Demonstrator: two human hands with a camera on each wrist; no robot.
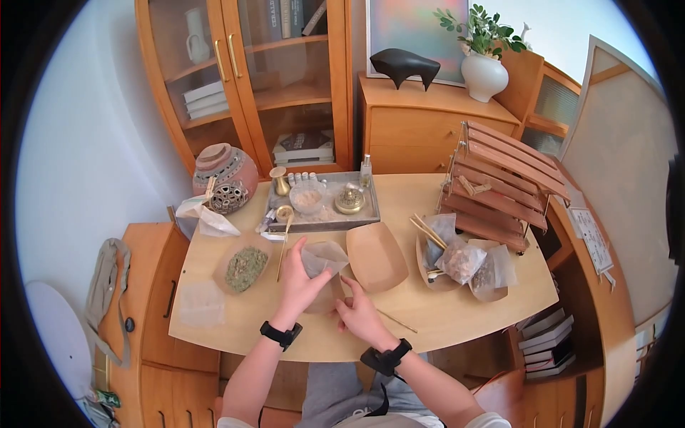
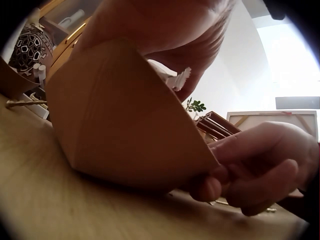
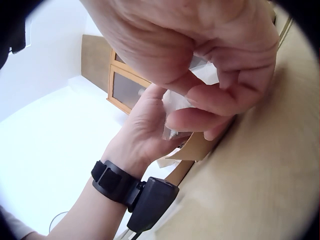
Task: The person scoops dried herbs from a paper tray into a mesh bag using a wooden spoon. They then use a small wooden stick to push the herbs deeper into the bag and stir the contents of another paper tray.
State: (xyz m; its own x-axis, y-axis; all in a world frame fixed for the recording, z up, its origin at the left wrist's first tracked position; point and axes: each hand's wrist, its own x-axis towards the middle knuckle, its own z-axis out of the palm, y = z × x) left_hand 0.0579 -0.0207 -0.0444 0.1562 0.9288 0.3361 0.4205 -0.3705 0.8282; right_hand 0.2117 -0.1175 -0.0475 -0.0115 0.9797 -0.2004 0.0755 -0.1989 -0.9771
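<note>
My left hand (image 1: 298, 279) grips a translucent bag (image 1: 325, 257) between thumb and fingers. The bag hangs over a brown paper tray (image 1: 321, 299), which stands tilted near the front of the table. In the left wrist view the side of this tray (image 2: 120, 120) fills the middle, and my right hand (image 2: 270, 167) pinches its corner. Seen from the right wrist, the right fingers (image 3: 200, 115) curl close to the bag and the tray's edge. The contents of the tray are mostly hidden by my hands.
A second brown tray (image 1: 377, 257) sits just beyond. Left of me is a tray of dried green herbs (image 1: 247, 268); to the right lie filled bags (image 1: 462, 261). A grey tray (image 1: 321, 227) with brass pieces and a tiered wooden rack (image 1: 499, 182) stand behind.
</note>
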